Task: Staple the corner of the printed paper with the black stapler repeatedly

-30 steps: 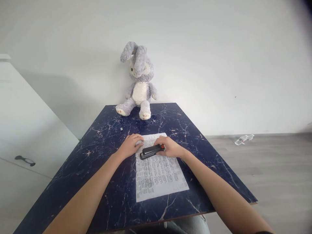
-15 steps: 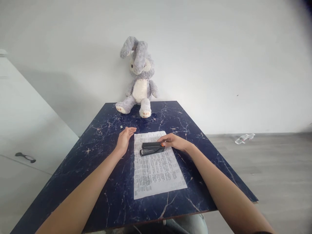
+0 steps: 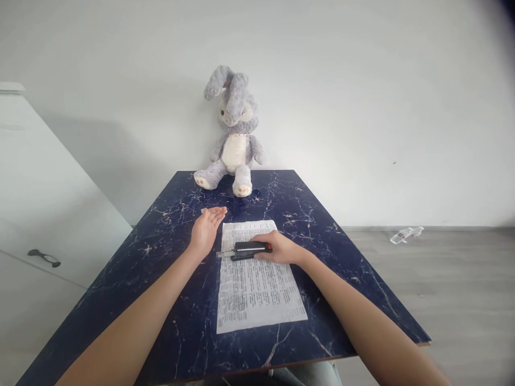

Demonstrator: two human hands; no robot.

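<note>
My right hand (image 3: pixel 279 247) is wrapped round the rear of a black stapler (image 3: pixel 249 246), which it holds over the printed sheet (image 3: pixel 261 300). A narrow metal rail (image 3: pixel 225 253) sticks out from the stapler's left end, reaching the sheet's left edge. My left hand (image 3: pixel 205 231) stands open beside the sheet's upper left corner, fingers stretched out and nothing in it. Just behind its thumb a small pale piece (image 3: pixel 203 210) shows, partly hidden; what it is I cannot tell.
A grey plush rabbit (image 3: pixel 235 145) sits at the far edge of the dark blue marbled table (image 3: pixel 177 300), against the wall. To the left is a white cabinet (image 3: pixel 44 187) with a dark handle. Clear crumpled plastic (image 3: pixel 406 234) lies on the floor at right.
My right hand has closed further round the stapler's rear, and the metal rail now protrudes from its left end. My left hand remains near the same place. The view has shifted slightly.
</note>
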